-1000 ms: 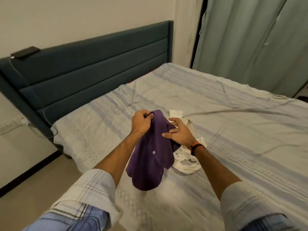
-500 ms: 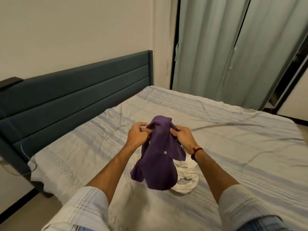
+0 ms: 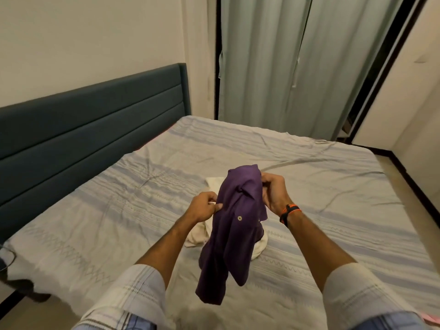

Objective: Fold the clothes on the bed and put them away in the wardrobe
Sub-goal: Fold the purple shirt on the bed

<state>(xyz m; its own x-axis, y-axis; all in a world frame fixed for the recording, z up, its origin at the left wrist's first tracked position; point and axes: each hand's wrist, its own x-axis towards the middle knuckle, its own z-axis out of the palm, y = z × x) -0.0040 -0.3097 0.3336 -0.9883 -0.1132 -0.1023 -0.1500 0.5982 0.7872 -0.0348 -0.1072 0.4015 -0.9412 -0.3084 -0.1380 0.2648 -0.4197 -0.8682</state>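
One purple shirt [image 3: 234, 225], one white garment [image 3: 214, 183]

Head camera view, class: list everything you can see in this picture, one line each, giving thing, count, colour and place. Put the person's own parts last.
purple shirt: one, purple, held up over the bed.
white garment: one, cream white, crumpled on the bed behind the shirt.
bed: one, pale grey-blue striped sheet, filling the middle.
headboard: one, dark teal, at left against the wall.
curtains: pale grey-green, behind the bed.
wristband: one, black and orange, on the right wrist.
left hand: pinches the shirt's left edge.
right hand: grips the shirt's right edge.
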